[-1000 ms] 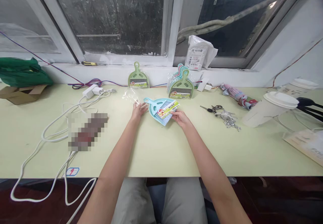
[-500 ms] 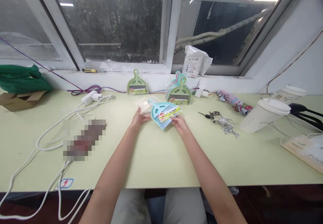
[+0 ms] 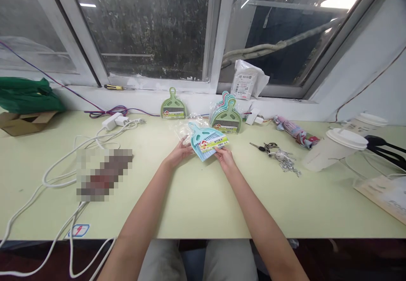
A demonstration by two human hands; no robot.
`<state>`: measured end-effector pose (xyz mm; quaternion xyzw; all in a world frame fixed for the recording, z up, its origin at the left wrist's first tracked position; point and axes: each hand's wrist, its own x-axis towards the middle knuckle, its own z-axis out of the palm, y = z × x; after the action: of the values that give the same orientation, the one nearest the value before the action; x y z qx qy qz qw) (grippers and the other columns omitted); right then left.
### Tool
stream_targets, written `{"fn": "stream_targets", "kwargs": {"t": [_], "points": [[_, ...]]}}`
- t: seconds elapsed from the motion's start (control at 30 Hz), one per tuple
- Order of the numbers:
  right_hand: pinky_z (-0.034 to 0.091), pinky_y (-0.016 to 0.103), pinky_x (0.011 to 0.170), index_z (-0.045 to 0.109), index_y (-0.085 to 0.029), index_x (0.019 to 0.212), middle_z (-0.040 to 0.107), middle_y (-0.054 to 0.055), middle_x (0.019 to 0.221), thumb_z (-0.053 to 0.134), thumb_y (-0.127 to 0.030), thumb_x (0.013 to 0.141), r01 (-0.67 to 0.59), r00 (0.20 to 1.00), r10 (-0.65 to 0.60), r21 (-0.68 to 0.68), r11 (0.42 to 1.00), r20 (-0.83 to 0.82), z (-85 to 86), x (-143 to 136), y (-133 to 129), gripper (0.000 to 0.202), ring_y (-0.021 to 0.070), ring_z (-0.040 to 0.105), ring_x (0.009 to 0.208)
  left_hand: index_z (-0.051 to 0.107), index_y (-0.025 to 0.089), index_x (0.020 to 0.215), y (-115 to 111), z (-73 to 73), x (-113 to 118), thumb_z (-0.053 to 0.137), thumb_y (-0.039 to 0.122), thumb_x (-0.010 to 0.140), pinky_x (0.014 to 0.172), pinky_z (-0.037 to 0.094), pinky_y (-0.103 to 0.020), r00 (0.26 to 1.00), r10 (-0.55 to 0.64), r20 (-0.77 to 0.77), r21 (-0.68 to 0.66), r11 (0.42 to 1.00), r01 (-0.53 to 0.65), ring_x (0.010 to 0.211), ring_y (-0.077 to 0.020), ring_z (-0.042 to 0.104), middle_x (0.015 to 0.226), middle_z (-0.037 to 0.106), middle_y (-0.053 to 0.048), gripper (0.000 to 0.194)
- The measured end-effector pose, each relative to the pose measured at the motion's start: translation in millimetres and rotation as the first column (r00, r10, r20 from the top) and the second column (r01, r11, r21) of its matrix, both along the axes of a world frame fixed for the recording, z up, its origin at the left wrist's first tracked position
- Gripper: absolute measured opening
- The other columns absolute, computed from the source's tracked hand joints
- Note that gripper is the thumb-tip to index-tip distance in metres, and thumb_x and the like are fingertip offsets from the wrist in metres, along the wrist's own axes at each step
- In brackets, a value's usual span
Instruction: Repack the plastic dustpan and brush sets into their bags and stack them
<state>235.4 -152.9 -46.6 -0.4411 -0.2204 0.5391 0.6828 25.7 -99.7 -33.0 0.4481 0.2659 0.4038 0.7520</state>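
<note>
A light blue mini dustpan and brush set (image 3: 198, 136) with a yellow-green printed label is tilted above the table in front of me. My right hand (image 3: 224, 156) pinches its lower right edge near the label. My left hand (image 3: 180, 151) is at the dustpan's left side, its fingers closed on a crinkled clear plastic bag (image 3: 182, 128). The bag spreads behind and left of the dustpan's handle. Part of the left fingertips is hidden by the bag and dustpan.
Behind stand a green dustpan set (image 3: 173, 105) and a row of several packed sets (image 3: 227, 118). Keys (image 3: 279, 154), a folded umbrella (image 3: 296, 132) and paper cups (image 3: 334, 149) lie or stand to the right. White cables (image 3: 60, 184) and a blurred-out object (image 3: 104, 175) are left.
My left hand has shifted slightly right and lower, closer to the dustpan. The plastic bag has opened up and risen behind the handle. The view has shifted a little.
</note>
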Motion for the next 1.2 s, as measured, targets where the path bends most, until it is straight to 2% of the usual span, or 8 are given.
{"fn": "stream_targets", "kwargs": {"t": [0.13, 0.23, 0.47, 0.57, 0.73, 0.83, 1.0, 1.2], "points": [[0.057, 0.033, 0.089, 0.065, -0.019, 0.081, 0.074, 0.002, 0.088, 0.070, -0.007, 0.063, -0.007, 1.000, 0.008, 0.038, 0.999, -0.011, -0.4, 1, 0, 0.022, 0.0195, 0.069, 0.092, 0.031, 0.021, 0.143, 4, 7.2, -9, 0.055, 0.048, 0.086, 0.090, 0.051, -0.041, 0.989, -0.147, 0.030, -0.091, 0.985, 0.149, 0.094, -0.0240, 0.069, 0.112, 0.067, -0.014, 0.068], [0.057, 0.032, 0.087, 0.066, -0.017, 0.082, 0.074, 0.003, 0.089, 0.072, -0.008, 0.062, -0.038, 0.999, 0.038, 0.059, 0.997, 0.009, 1.0, 0, 0, 0.023, 0.0194, 0.070, 0.089, 0.042, 0.017, 0.137, 11, 4.2, -13, 0.041, 0.067, 0.084, 0.086, 0.052, -0.042, 0.994, -0.108, 0.010, -0.094, 0.990, 0.109, 0.089, -0.0258, 0.070, 0.102, 0.069, -0.015, 0.073], [0.057, 0.030, 0.083, 0.065, -0.017, 0.090, 0.073, 0.004, 0.094, 0.076, -0.016, 0.061, -0.016, 0.998, 0.005, 0.174, 0.985, 0.061, 8.3, -9, -6, 0.031, 0.0186, 0.069, 0.091, 0.068, 0.016, 0.102, 0, -1.7, 11, 0.059, 0.047, 0.084, 0.085, 0.053, -0.039, 0.995, -0.058, -0.083, -0.043, 0.998, 0.055, 0.091, -0.0259, 0.068, 0.103, 0.071, -0.013, 0.037], [0.057, 0.031, 0.085, 0.063, -0.018, 0.093, 0.072, 0.004, 0.096, 0.078, -0.020, 0.061, 0.039, 0.993, -0.061, 0.212, 0.976, 0.100, 14.6, -10, -9, 0.035, 0.0177, 0.068, 0.092, 0.067, 0.014, 0.107, -10, 3.6, 22, 0.060, 0.041, 0.086, 0.090, 0.051, -0.039, 0.994, -0.105, -0.039, -0.002, 0.995, 0.105, 0.103, -0.0273, 0.065, 0.113, 0.068, -0.015, 0.035], [0.056, 0.033, 0.086, 0.064, -0.018, 0.092, 0.072, 0.005, 0.096, 0.077, -0.023, 0.061, 0.044, 0.979, -0.077, 0.177, 0.983, 0.186, 21.4, -9, -11, 0.034, 0.0186, 0.067, 0.093, 0.060, 0.017, 0.117, -13, 0.2, 34, 0.066, 0.030, 0.082, 0.100, 0.047, -0.040, 0.993, 0.082, 0.088, 0.018, 0.996, -0.084, 0.108, -0.0251, 0.063, 0.116, 0.067, -0.011, 0.038], [0.057, 0.034, 0.083, 0.065, -0.018, 0.089, 0.071, 0.004, 0.095, 0.077, -0.022, 0.060, 0.014, 0.969, -0.043, 0.122, 0.992, 0.242, 23.0, -6, -11, 0.031, 0.0190, 0.066, 0.091, 0.056, 0.019, 0.120, -11, -6.3, 37, 0.071, 0.025, 0.077, 0.100, 0.047, -0.042, 0.993, 0.084, 0.087, 0.005, 0.996, -0.085, 0.107, -0.0251, 0.064, 0.114, 0.068, -0.009, 0.046], [0.058, 0.035, 0.081, 0.066, -0.018, 0.088, 0.071, 0.004, 0.096, 0.078, -0.022, 0.060, -0.083, 0.961, 0.054, 0.097, 0.992, 0.271, 26.9, 3, -12, 0.031, 0.0198, 0.066, 0.091, 0.056, 0.019, 0.118, -10, -7.5, 33, 0.074, 0.026, 0.074, 0.092, 0.050, -0.043, 0.996, 0.087, -0.001, 0.040, 0.995, -0.087, 0.101, -0.0276, 0.065, 0.113, 0.068, -0.010, 0.048], [0.055, 0.035, 0.090, 0.067, -0.017, 0.089, 0.073, 0.005, 0.096, 0.078, -0.019, 0.060, -0.090, 0.978, 0.060, 0.148, 0.985, 0.199, 32.9, -1, -13, 0.031, 0.0197, 0.067, 0.096, 0.060, 0.019, 0.118, -13, 3.4, 26, 0.071, 0.043, 0.075, 0.081, 0.053, -0.041, 0.985, 0.060, -0.163, 0.109, 0.993, -0.042, 0.098, -0.0290, 0.066, 0.110, 0.069, -0.012, 0.051]]}}
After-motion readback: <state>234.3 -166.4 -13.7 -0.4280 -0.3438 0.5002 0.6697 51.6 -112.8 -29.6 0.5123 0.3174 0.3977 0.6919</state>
